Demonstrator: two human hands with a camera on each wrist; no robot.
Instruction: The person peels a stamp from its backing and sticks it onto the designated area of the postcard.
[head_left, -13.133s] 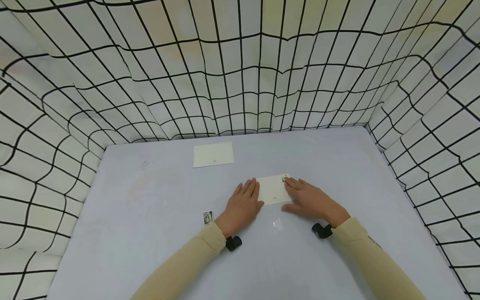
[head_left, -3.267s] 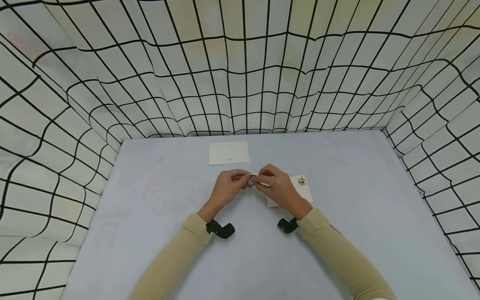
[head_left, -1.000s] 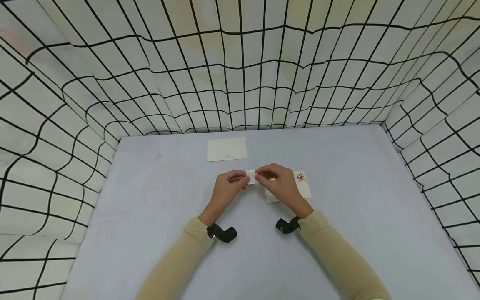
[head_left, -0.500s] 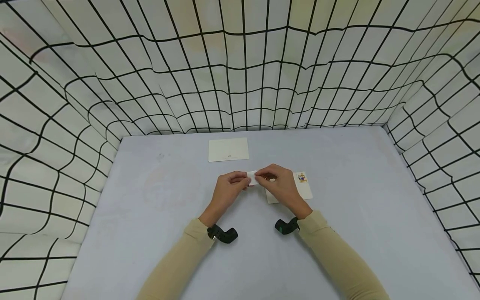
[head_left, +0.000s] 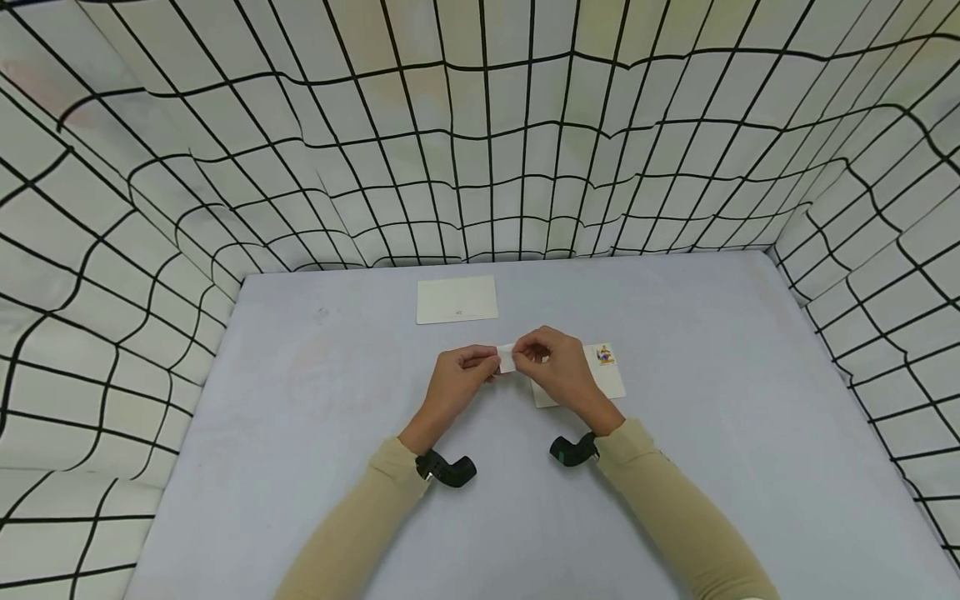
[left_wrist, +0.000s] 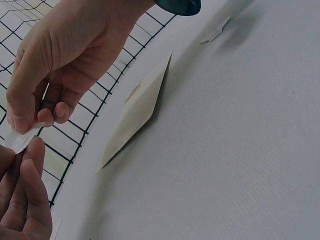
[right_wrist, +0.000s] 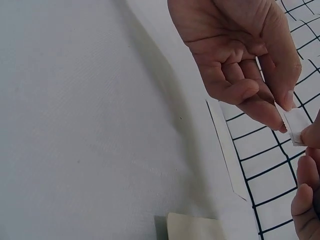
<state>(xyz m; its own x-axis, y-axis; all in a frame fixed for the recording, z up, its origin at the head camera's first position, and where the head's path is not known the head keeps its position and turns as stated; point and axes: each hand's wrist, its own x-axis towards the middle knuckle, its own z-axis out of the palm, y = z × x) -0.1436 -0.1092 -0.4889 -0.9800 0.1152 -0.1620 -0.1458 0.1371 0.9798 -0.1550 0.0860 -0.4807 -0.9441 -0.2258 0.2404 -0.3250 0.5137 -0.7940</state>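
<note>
In the head view, a small stamp [head_left: 506,358] is held up between both hands, its white back turned to the head camera. My left hand [head_left: 459,379] pinches its left edge between thumb and fingers. My right hand [head_left: 561,367] pinches its right edge with thumb and fingertips. The right wrist view shows the stamp [right_wrist: 297,122] with a toothed edge and a thin white layer at its side. Partly under my right hand in the head view lies a cream envelope [head_left: 611,381], bearing a colourful stamp [head_left: 604,356] at its upper right corner.
A second cream envelope [head_left: 457,300] lies flat near the table's back edge. A small white scrap [left_wrist: 216,31] rests on the table beyond the stamped envelope in the left wrist view. Black grid netting [head_left: 487,158] over white walls borders the white table [head_left: 315,392].
Earlier both hands lay flat on the envelope while a stamp lay at the left. Then they held that stamp picture up; its white back now shows. Within the last second the hands barely shift.
</note>
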